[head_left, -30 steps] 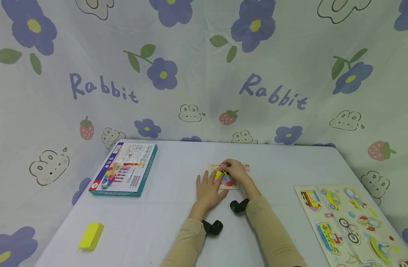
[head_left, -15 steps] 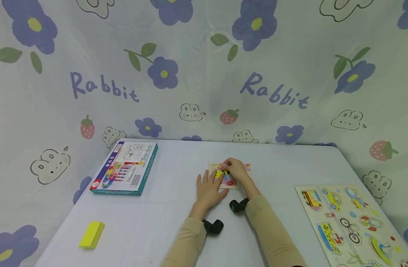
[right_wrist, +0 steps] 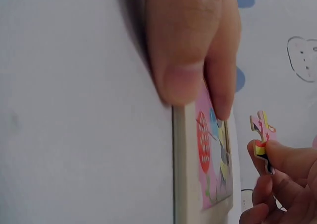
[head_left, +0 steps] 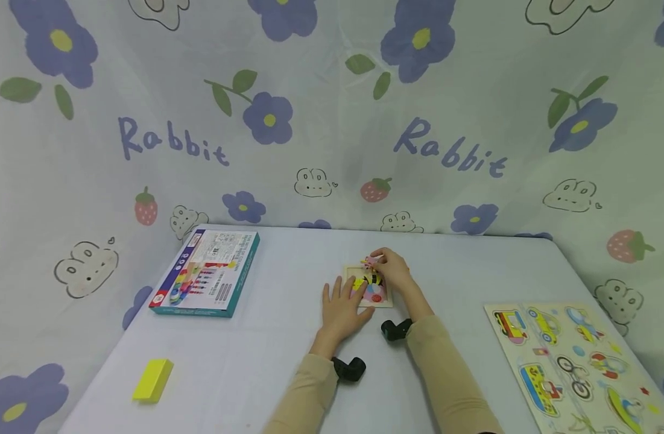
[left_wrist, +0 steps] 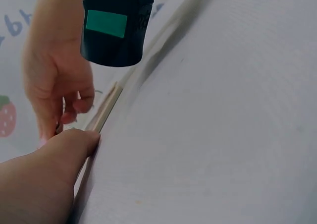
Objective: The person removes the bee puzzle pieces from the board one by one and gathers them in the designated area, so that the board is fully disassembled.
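Observation:
A small wooden jigsaw puzzle (head_left: 374,293) in a pale frame lies mid-table, with a yellow-and-black bee-like figure and a red patch on it. Spread fingers of my left hand (head_left: 340,311) rest on its left side; the right wrist view shows that thumb (right_wrist: 183,83) at the frame's edge. Thumb and fingers of my right hand (head_left: 395,272) pinch a puzzle piece (right_wrist: 262,132), pink with yellow, red and black. In the head view that piece is just beyond the puzzle's far edge. The left wrist view shows the right hand (left_wrist: 59,80) beyond the left thumb (left_wrist: 74,144).
A flat teal-edged box (head_left: 205,271) lies at the back left, and a yellow block (head_left: 153,381) at the front left. At the right is a large wooden board (head_left: 576,361) with vehicle pictures. A patterned cloth (head_left: 332,120) hangs behind the table.
My right hand has lifted the puzzle piece from the puzzle's upper part and moved slightly away and to the right. My left hand stays on the puzzle.

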`<action>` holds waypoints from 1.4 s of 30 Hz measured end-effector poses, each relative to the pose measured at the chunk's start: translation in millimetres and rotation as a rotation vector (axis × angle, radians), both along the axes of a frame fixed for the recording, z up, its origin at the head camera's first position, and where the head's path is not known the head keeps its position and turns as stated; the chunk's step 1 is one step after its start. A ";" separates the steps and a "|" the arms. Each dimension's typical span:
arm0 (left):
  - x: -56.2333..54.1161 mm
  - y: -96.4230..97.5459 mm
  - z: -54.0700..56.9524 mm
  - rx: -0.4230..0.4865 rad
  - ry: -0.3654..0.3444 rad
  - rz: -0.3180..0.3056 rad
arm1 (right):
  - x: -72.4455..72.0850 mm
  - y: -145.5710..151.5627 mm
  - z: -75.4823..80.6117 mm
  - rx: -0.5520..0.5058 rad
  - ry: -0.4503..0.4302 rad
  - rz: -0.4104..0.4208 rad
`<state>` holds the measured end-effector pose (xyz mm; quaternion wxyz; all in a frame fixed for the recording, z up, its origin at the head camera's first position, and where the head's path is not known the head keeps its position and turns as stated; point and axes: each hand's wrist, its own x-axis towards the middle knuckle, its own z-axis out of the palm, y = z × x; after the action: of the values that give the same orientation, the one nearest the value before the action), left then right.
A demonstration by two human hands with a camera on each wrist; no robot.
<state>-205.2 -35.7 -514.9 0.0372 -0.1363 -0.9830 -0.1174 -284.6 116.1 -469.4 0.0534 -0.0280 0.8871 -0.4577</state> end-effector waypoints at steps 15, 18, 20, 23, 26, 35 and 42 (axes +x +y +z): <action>0.7 1.4 0.4 0.007 -0.037 0.011 | 6.0 51.6 -8.9 -0.371 -0.126 -0.215; 0.3 1.1 1.3 0.016 -0.037 0.007 | 7.7 62.5 -8.2 -0.408 -0.115 -0.254; -0.5 0.8 1.9 0.020 -0.041 0.006 | 8.8 68.7 -7.2 -0.424 -0.107 -0.288; -1.7 0.3 2.8 0.027 -0.040 0.004 | 10.7 77.0 -5.0 -0.435 -0.099 -0.327; -2.0 0.0 3.3 0.026 -0.041 0.003 | 12.8 85.4 -3.8 -0.451 -0.111 -0.343; -1.2 0.9 2.4 0.033 -0.044 0.003 | 18.7 105.7 -6.8 -0.420 -0.162 -0.335; -0.8 1.6 2.4 0.029 -0.047 0.003 | 19.7 105.8 -8.0 -0.279 -0.127 -0.368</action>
<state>-206.1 -34.1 -512.5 0.0162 -0.1313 -0.9820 -0.1349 -265.0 222.0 -477.4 0.0204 0.1559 0.8003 -0.5786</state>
